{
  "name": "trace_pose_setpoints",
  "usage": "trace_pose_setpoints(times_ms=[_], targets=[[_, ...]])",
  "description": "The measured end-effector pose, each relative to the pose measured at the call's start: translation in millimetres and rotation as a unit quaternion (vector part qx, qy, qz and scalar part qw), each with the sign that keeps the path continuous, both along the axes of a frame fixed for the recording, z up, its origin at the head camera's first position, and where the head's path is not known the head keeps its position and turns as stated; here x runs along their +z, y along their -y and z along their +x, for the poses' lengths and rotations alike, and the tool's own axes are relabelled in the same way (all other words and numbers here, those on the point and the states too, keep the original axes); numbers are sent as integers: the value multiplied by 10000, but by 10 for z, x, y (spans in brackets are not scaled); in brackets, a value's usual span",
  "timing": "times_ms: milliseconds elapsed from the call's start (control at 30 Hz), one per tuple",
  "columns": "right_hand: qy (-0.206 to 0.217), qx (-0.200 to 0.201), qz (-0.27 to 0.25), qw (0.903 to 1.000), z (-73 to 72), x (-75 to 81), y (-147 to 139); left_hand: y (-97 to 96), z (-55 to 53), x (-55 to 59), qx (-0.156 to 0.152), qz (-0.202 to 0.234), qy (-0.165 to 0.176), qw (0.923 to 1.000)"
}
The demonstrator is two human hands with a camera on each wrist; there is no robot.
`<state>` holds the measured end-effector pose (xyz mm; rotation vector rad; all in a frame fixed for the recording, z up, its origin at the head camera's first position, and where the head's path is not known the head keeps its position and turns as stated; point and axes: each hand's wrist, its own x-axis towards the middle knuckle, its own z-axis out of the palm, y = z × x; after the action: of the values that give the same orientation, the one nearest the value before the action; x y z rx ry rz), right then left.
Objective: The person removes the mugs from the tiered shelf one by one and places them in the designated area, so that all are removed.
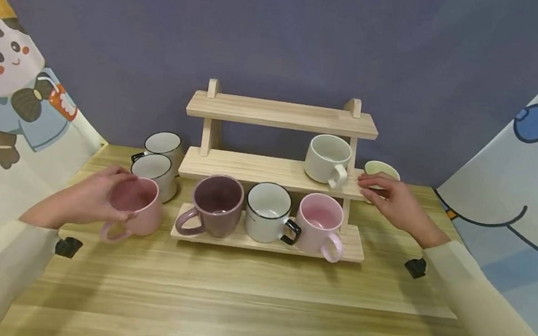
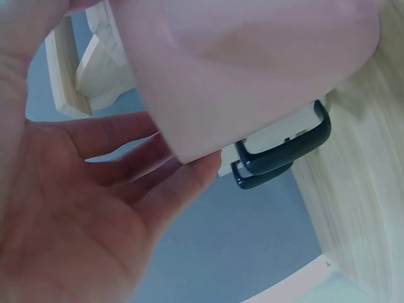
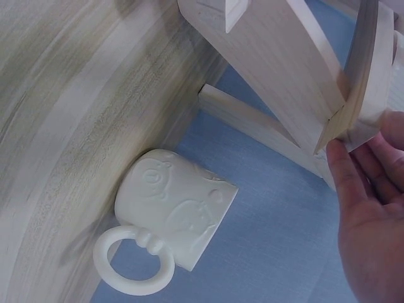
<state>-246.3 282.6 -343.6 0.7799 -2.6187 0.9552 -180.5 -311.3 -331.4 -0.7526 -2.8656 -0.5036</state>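
Note:
My left hand (image 1: 98, 200) grips a pink mug (image 1: 146, 214) around its rim, at the left of the shelf rack. In the left wrist view that mug (image 2: 252, 69) fills the top, with fingers (image 2: 180, 192) along its edge. Two white black-rimmed mugs, the nearer one (image 1: 154, 173) and the farther one (image 1: 165, 144), stand just behind it. My right hand (image 1: 395, 203) has its fingertips at the right end of the middle shelf (image 1: 249, 166), beside a white mug (image 1: 325, 161). A pale cream mug (image 3: 173, 202) with a ring handle stands behind this hand.
The wooden rack's top shelf (image 1: 280, 113) holds nothing. Its bottom shelf (image 1: 240, 240) carries a purple mug (image 1: 217, 212), a white mug (image 1: 267, 215) with black rim and handle, and another pink mug (image 1: 314, 229). Wooden tabletop (image 1: 231, 309) stretches in front; a blue-grey backdrop (image 1: 285, 35) stands behind.

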Motion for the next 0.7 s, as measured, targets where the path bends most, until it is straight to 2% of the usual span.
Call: trace_pose_setpoints(times_ms=[133,267,500,567,700], targets=[[-35,-55,100,9999,2,10,1,11,14,39,-93,-113,-38,9999],[-12,-106,159,9998,6,9,5,39,20,66,-260,-51,27,9996],[0,-112,134,9998,9,8,10,96,37,71,-466,-144,-16,9988],[23,-130,121,9998,10,8,9,109,41,79,-493,-174,40,9986],[21,-106,86,9999,13,12,6,116,53,118,-484,-182,366,9980]])
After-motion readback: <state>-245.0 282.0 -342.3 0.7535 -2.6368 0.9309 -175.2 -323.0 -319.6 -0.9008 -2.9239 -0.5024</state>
